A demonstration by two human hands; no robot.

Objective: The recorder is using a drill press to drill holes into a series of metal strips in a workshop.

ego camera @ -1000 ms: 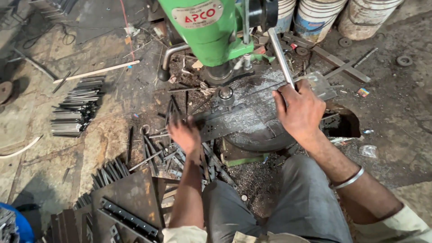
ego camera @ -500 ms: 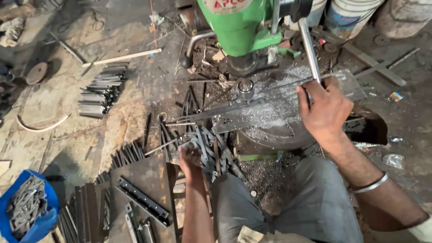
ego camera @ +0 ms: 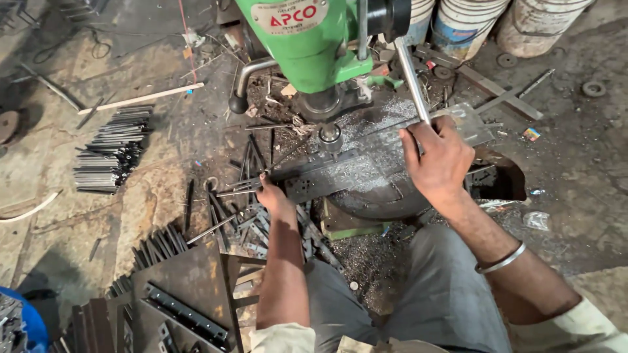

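A green drill press [ego camera: 314, 46] stands over a round metal table [ego camera: 379, 189] strewn with shavings. My right hand [ego camera: 438, 157] is closed around the press's steel feed lever [ego camera: 411, 78]. My left hand [ego camera: 271, 196] grips the near end of a flat drilled metal bar [ego camera: 327, 176] lying on the table under the drill chuck [ego camera: 329, 134]. Loose dark metal strips [ego camera: 229, 202] lie on the floor around my left hand.
A stack of metal strips [ego camera: 111, 153] lies at the left. Dark plates and brackets [ego camera: 176, 301] crowd the lower left, beside a blue tub [ego camera: 19, 323]. Several buckets [ego camera: 471, 23] stand behind the press. A hole [ego camera: 500, 180] opens in the floor at right.
My left hand has lifted from the pile of strips on the floor up to the bar on the drill table. My right hand stays on the lever.
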